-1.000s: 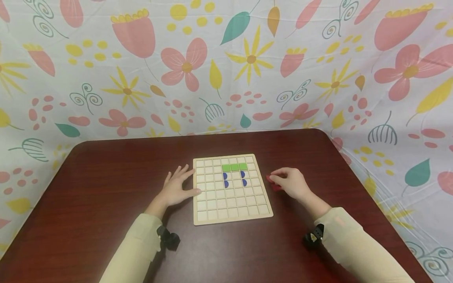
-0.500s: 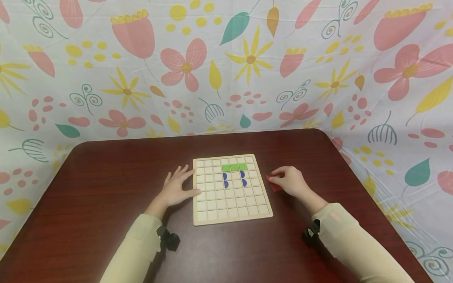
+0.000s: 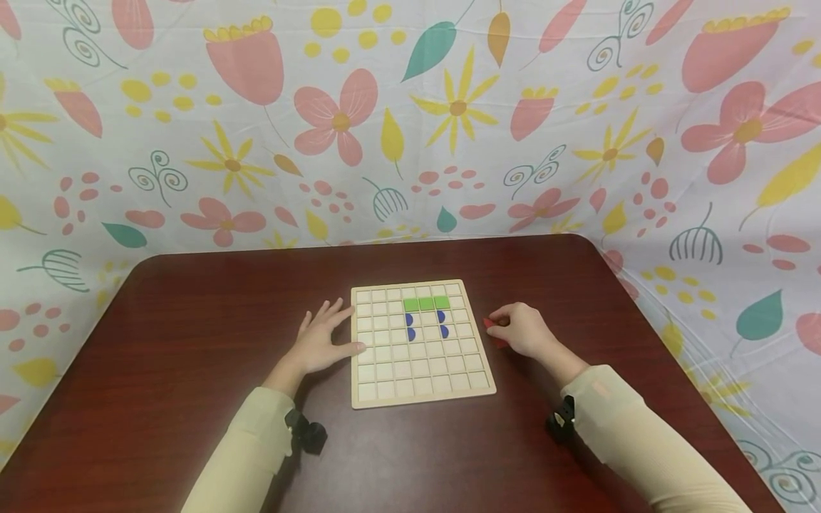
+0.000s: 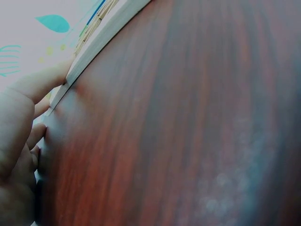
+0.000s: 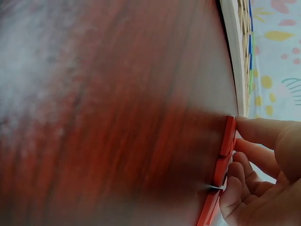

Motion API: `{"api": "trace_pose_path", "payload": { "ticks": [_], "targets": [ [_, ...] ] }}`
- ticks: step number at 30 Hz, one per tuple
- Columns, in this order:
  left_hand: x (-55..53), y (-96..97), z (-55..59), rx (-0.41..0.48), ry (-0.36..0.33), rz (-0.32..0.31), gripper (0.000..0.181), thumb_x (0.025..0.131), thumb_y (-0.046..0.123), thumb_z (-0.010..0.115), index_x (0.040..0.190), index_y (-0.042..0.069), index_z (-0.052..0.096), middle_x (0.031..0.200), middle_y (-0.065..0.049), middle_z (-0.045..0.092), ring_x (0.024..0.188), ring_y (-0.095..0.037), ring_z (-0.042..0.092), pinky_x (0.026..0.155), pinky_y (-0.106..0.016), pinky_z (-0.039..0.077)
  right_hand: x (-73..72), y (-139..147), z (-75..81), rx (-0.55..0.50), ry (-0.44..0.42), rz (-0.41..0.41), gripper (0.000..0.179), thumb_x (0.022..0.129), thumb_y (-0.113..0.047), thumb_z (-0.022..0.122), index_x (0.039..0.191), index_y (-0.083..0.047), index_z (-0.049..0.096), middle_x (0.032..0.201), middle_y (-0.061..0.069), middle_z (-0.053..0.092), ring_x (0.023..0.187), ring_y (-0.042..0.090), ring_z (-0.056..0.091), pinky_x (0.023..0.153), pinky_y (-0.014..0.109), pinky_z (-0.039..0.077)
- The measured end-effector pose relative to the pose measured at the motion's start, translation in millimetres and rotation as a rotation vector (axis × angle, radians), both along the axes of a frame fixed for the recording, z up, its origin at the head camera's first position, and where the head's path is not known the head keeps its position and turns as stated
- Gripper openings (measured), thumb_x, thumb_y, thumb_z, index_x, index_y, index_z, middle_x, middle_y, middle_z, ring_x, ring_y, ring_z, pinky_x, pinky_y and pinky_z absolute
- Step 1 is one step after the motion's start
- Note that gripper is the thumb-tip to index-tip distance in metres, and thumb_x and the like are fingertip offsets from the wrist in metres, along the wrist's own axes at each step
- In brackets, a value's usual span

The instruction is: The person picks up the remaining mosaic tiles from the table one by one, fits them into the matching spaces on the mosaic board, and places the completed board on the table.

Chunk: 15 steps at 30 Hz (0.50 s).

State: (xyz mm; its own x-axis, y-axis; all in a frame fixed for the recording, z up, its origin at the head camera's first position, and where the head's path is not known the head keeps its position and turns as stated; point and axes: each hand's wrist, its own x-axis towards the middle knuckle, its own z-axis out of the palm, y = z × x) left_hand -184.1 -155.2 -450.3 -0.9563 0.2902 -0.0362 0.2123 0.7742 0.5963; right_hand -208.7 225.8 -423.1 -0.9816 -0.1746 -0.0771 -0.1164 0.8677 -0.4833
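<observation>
A square wooden grid board (image 3: 423, 401) lies mid-table, bearing a row of green squares (image 3: 426, 304) with blue half-discs (image 3: 411, 334) below. My left hand (image 3: 318, 345) is spread at its left edge, thumb over the rim; in the left wrist view the thumb (image 4: 49, 82) touches the board's side. Right of the board, my right hand (image 3: 527, 332) pinches a small flat red piece (image 3: 489, 324) between thumb and index finger. The right wrist view shows several red pieces in a row: the nearest to the thumb (image 5: 228, 135), another (image 5: 221, 170), and one lower (image 5: 208, 208).
The dark red-brown table (image 3: 212, 342) has rounded far corners. A white cloth (image 3: 410, 185) with flowers and leaves hangs behind it and along its right side. Black wrist cameras (image 3: 308, 432) sit at both cuffs.
My right hand has shifted slightly left and its wrist has turned a little, staying at the red pieces. The left hand and the pieces on the board look unchanged.
</observation>
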Motion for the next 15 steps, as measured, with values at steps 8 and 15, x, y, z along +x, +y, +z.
{"api": "trace_pose_path", "payload": {
  "ticks": [8, 15],
  "targets": [
    [-0.2, -0.4, -1.2, -0.001, 0.002, 0.000, 0.081, 0.080, 0.051, 0.069, 0.146, 0.017, 0.038, 0.157, -0.014, 0.023, 0.146, -0.037, 0.011, 0.114, -0.062, 0.001, 1.2, -3.4, 3.3, -0.011, -0.007, -0.006, 0.026, 0.081, -0.019, 0.071, 0.100, 0.000, 0.068, 0.089, 0.012, 0.067, 0.077, 0.021, 0.060, 0.063, 0.030, 0.048],
    [0.3, -0.2, -1.4, -0.003, -0.002, -0.001, 0.081, 0.080, 0.051, 0.068, 0.146, 0.017, 0.038, 0.157, -0.013, 0.022, 0.146, -0.036, 0.011, 0.114, -0.062, 0.001, 1.9, -4.9, 2.9, -0.053, -0.027, -0.046, 0.025, 0.082, -0.018, 0.071, 0.098, -0.001, 0.064, 0.090, 0.013, 0.064, 0.077, 0.021, 0.058, 0.060, 0.028, 0.047]
  ]
}}
